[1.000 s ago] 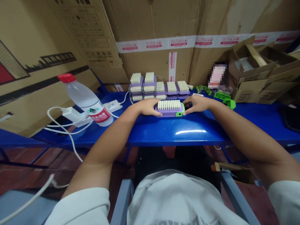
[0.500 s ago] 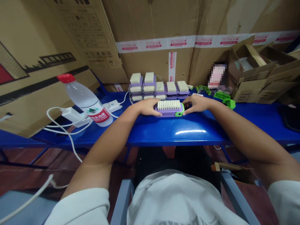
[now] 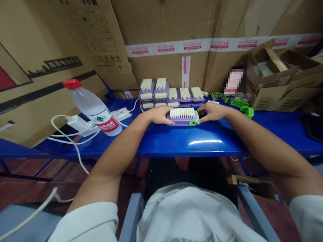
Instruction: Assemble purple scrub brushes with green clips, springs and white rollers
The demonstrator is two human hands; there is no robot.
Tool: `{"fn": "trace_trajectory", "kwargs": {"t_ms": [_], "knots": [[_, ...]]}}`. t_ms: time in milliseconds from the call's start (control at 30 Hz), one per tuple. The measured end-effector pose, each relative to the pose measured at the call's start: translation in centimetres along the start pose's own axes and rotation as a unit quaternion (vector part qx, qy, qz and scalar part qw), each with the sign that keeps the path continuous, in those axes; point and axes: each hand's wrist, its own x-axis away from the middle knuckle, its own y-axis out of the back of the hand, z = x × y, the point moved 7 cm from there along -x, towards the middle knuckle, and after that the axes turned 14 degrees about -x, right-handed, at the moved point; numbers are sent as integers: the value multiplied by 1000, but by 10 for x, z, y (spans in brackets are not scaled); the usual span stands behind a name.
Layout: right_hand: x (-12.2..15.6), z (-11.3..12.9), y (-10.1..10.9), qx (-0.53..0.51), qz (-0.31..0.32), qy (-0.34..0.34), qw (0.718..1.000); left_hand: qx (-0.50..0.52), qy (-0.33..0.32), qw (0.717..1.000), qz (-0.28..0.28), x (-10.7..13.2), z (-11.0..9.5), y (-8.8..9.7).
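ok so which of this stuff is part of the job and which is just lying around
Part of the job:
left hand and right hand, both on the purple bristle brush
green end piece on that brush
stacked purple brushes
loose green plastic parts

Just lying about:
water bottle
white charger
cardboard boxes

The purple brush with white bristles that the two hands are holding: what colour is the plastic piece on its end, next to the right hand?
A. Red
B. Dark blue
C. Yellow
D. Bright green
D. The purple plastic brush with white bristles has a bright green plastic end piece right beside the right hand.
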Motion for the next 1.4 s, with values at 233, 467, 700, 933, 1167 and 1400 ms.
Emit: {"fn": "trace_trajectory", "kwargs": {"t_ms": [233,467,700,933,1167,1400], "knots": [[0,6,0,7,-8,-3,1000,-2,-2,1000,-4,0,2,0],[-1,5,-1,5,-6,3,1000,0,-4,1000,-5,0,2,-1],[0,4,-1,11,-6,-12,1000,1,-7,1000,-8,-1,3,-2],[0,1,-1,9,-4,6,1000,3,-3,1000,-4,-1,2,-2],[-1,5,0,1,-8,15,1000,0,-1,1000,-2,-1,0,-1],[-1,2,-1,2,-4,18,1000,-12,-1,1000,-5,0,1,-1]]}}
